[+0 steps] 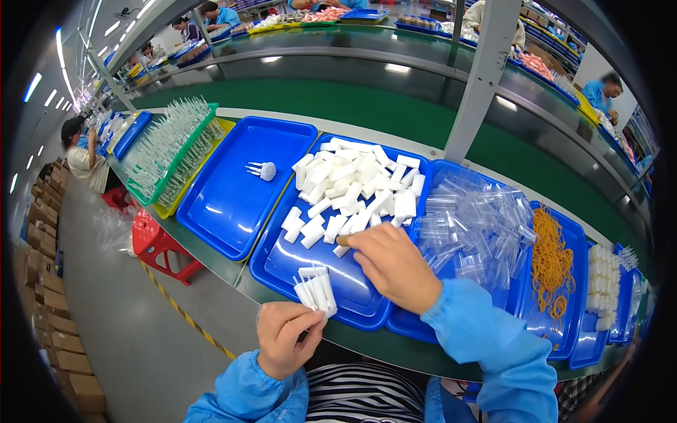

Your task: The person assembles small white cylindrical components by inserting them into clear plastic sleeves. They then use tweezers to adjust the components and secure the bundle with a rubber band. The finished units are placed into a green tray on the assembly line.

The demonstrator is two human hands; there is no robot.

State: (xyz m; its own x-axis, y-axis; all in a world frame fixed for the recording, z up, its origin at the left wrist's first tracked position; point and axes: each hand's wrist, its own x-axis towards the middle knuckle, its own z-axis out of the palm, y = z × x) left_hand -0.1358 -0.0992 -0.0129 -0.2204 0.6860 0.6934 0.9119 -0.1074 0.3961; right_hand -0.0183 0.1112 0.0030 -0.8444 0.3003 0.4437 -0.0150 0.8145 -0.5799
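My left hand [288,337], at the near edge of the blue tray [281,266], pinches the lower end of a small bundle of slim white plastic pieces [316,289]. Thin prongs stick out from the bundle's left side. Over the same tray, my right hand [392,262] reaches left with its fingers drawn together. A tan cover sits on one fingertip, which presses on a short white cylinder [341,250]. The thumb's grip is partly hidden. Beyond the fingers lies a heap of similar white cylinders [352,176].
Left of me, a blue tray [211,204] holds one white pronged cluster [264,170]; past it stands a green rack [173,158] of thin clear parts. To the right are clear plastic tubes [472,218] and orange rubber bands [550,254]. A metal post [479,84] rises behind the trays.
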